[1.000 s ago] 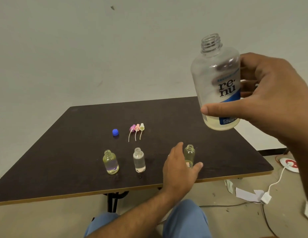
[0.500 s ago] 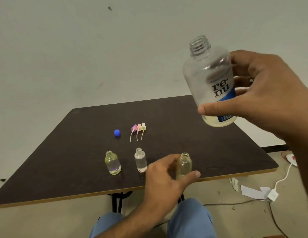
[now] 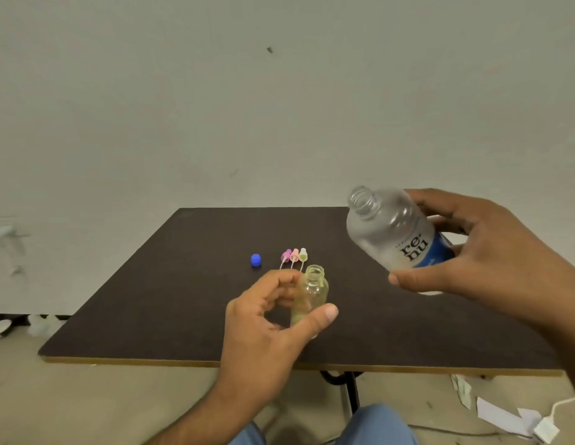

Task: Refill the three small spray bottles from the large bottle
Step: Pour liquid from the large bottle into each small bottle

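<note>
I see a dark table [image 3: 170,303] before a pale wall [image 3: 215,107]. Scraps of white paper [image 3: 498,415] and a white cable [image 3: 560,406] lie on the floor, near right.

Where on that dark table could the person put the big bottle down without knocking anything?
Bare tabletop lies left of the blue cap, and more lies under the right hand holding the large bottle. The middle is crowded: spray tops, and the left hand with a small bottle.

Bare bench [image 3: 392,332] lies open between and beneath the hands; beyond the left hand [image 3: 267,326], a blue cap [image 3: 255,260] and three spray tops [image 3: 294,255] cluster, blocking passage there.
</note>
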